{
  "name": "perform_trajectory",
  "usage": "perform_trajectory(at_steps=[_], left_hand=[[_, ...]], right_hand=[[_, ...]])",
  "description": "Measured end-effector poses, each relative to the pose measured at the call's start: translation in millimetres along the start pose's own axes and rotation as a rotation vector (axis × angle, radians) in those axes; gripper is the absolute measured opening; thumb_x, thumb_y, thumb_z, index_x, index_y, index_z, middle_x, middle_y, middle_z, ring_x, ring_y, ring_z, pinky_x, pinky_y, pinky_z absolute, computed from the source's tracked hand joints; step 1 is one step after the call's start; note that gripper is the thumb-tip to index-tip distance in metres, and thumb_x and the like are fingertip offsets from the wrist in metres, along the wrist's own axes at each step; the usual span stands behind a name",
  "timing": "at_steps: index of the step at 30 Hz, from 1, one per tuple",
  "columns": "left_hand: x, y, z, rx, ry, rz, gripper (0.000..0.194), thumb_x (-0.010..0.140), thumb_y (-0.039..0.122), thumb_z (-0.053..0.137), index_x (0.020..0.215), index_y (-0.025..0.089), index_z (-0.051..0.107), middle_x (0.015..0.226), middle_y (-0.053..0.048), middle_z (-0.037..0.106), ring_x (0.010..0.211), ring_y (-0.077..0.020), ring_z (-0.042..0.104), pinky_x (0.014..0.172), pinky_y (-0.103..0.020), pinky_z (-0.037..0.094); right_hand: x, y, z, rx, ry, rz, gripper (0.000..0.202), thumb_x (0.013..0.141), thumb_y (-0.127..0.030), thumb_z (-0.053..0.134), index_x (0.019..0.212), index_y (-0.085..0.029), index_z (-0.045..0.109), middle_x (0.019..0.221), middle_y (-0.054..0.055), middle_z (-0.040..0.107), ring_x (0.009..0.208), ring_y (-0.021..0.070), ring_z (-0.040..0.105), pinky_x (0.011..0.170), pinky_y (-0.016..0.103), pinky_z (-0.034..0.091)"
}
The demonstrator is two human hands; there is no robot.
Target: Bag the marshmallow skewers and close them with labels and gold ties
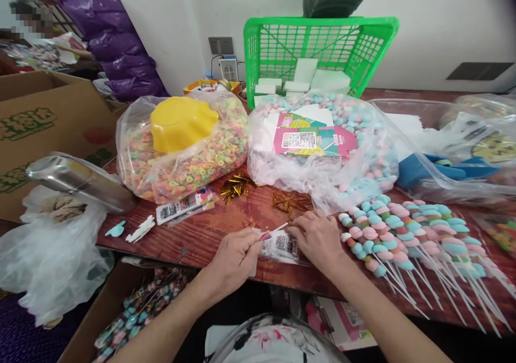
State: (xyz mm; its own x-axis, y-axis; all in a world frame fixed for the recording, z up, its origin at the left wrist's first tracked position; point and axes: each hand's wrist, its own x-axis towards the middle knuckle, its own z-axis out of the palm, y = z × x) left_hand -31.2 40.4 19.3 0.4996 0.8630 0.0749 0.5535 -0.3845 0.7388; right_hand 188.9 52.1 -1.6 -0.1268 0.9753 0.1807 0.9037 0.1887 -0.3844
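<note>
At the table's front edge, my left hand (237,253) is closed, thumb against fingers, on the left end of a clear plastic bag with printed lettering (281,246). A small pink piece shows at its fingertips. My right hand (316,239) lies at the bag's right side with its fingers curled down; what they pinch is hidden. Between the hands, a short white stick (279,227) slants up towards the right fingertips. Just beyond are gold twist ties (291,203). Right of my right hand lie several pink and blue marshmallow skewers (387,229) on white sticks.
Behind stand a bag of candy rings (193,164) topped by a yellow bowl (181,121), a bag of marshmallows (374,153), and a green basket (322,24). A steel flask (80,180) leans at left. Below, a carton holds wrapped skewers (137,314). Another person sits far left.
</note>
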Motion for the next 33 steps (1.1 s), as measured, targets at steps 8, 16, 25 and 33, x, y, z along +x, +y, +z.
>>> perform_trajectory(at_steps=[8, 16, 25, 33], left_hand=[[-0.7, -3.3, 2.8, -0.646, -0.176, -0.627, 0.028, 0.086, 0.041, 0.046, 0.076, 0.017, 0.055, 0.051, 0.005, 0.054, 0.031, -0.0052, 0.033, 0.033, -0.017, 0.022], [16.6, 18.5, 20.3, -0.678, -0.205, -0.381, 0.034, 0.086, 0.040, 0.049, 0.062, 0.016, 0.050, 0.050, 0.005, 0.045, 0.043, -0.0054, 0.039, 0.040, -0.015, 0.029], [24.2, 43.2, 39.3, -0.727, -0.304, -0.448, 0.013, 0.081, 0.027, 0.045, 0.073, 0.018, 0.049, 0.052, 0.008, 0.039, 0.036, -0.0066, 0.034, 0.034, -0.018, 0.024], [28.1, 48.7, 47.8, -0.491, -0.122, 0.001, 0.036, 0.092, 0.030, 0.044, 0.059, 0.016, 0.044, 0.061, 0.003, 0.039, 0.061, -0.0090, 0.036, 0.059, -0.022, 0.032]], right_hand=[[-4.6, -3.5, 20.3, -0.086, 0.076, -0.086, 0.017, 0.087, -0.011, 0.046, 0.074, -0.015, 0.056, 0.078, 0.009, 0.064, 0.084, 0.0241, 0.051, 0.075, 0.039, 0.033], [-38.0, -33.9, -23.8, 0.260, 0.291, -0.340, 0.021, 0.089, -0.009, 0.042, 0.097, -0.018, 0.059, 0.085, 0.005, 0.063, 0.086, 0.0200, 0.053, 0.079, 0.037, 0.036], [-59.1, -21.1, -20.2, 0.173, 0.390, -0.239, 0.039, 0.085, -0.004, 0.046, 0.109, -0.027, 0.067, 0.073, 0.001, 0.059, 0.093, 0.0233, 0.050, 0.081, 0.042, 0.031], [-70.2, -13.5, -21.4, 0.337, 0.435, -0.124, 0.036, 0.089, -0.010, 0.051, 0.123, -0.022, 0.054, 0.084, 0.002, 0.063, 0.087, 0.0203, 0.052, 0.080, 0.039, 0.037]])
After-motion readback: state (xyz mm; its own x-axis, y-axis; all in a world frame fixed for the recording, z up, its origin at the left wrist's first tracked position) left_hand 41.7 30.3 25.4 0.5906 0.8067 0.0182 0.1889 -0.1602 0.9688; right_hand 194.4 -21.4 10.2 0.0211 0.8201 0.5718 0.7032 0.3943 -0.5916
